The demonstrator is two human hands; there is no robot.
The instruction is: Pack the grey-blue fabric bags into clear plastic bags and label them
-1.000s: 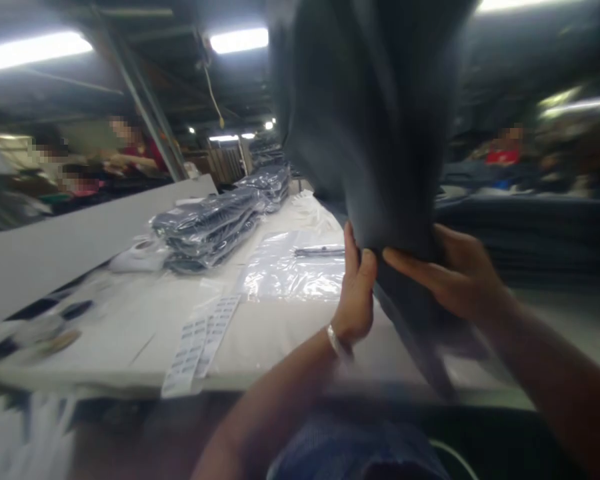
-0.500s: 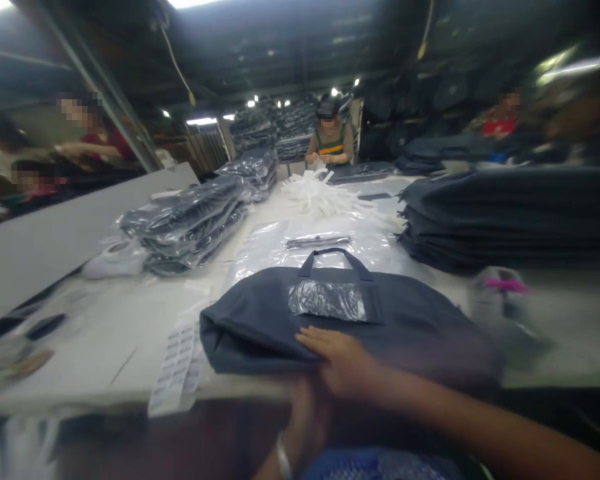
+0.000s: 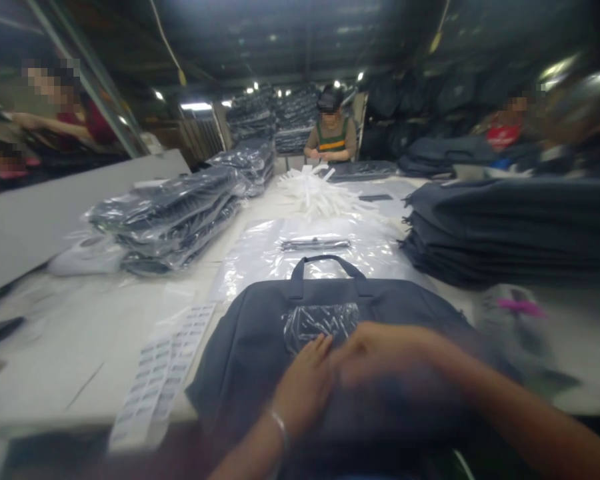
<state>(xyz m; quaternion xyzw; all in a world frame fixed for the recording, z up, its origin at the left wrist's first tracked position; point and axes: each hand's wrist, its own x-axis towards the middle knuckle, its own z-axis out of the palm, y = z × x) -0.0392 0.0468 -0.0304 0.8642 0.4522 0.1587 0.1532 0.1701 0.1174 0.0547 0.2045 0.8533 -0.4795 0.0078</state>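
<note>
Here, head view: dark bag (image 3: 260, 333) lies flat on table (image 3: 55, 353), handle (image 3: 325, 263) at far side, clear pouch (image 3: 320, 320) on its front. Left hand (image 3: 305, 390): grip apart, fingers flat on bag, tips at pouch. Right hand (image 3: 385, 357): on bag just beside it, blurred; grip can't be told. Label strips (image 3: 167, 370) lie beside bag; print unreadable.
</note>
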